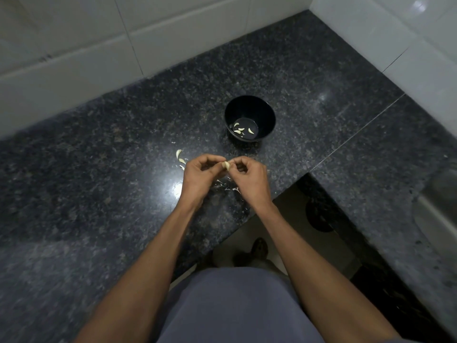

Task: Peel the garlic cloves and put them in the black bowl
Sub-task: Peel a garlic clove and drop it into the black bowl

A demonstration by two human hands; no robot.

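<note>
A garlic clove (226, 165) is held between both hands above the dark granite counter. My left hand (201, 175) pinches it from the left and my right hand (248, 178) pinches it from the right with curled fingers. Straight beyond the hands stands the black bowl (264, 108), upright, with several pale peeled cloves (241, 129) on its bottom. Two loose garlic cloves (180, 155) lie on the counter just left of my left hand.
Thin white peel scraps (232, 188) lie under and between the hands. The granite counter (111, 157) forms an L with white tiled walls (74, 45) behind and right. Its front edge drops to the floor below my right wrist. A steel sink (440, 206) sits at the far right.
</note>
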